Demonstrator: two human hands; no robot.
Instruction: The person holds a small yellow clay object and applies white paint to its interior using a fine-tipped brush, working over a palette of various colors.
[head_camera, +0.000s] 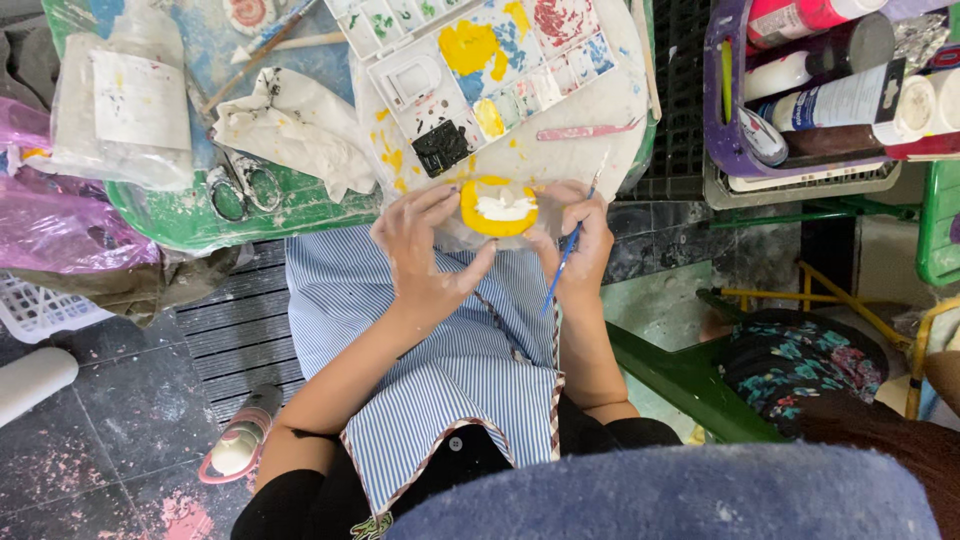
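Both hands share one small job at the near edge of the table (200, 225). Left hand (425, 255) has its fingers curled around the left side of a small round piece (498, 207), yellow with an unpainted white middle, thumb reaching in from below so the piece sits cupped and tilted toward the eyes. Right hand (580, 245) closes on a thin blue-handled brush (568, 255) in a pencil-like pinch, while its fingertips also touch the piece's right rim; the brush handle slants down toward the striped apron (440, 350), and I cannot tell where the bristle tip rests.

Just beyond the piece lies a white paint palette (490, 70) with yellow, blue, red and green wells, sitting on a pale sheet smeared with yellow. A crumpled white rag (290, 125) and a pair of scissors (240, 190) lie toward the left, and a purple basket of paint bottles (725, 120) stands apart on the right.

To paint well here, my judgement is that the left hand should stay on the rim and off wet yellow, turning the piece rather than twisting the brush wrist. A lightly loaded brush and short strokes along the border with the white would keep the edge clean.
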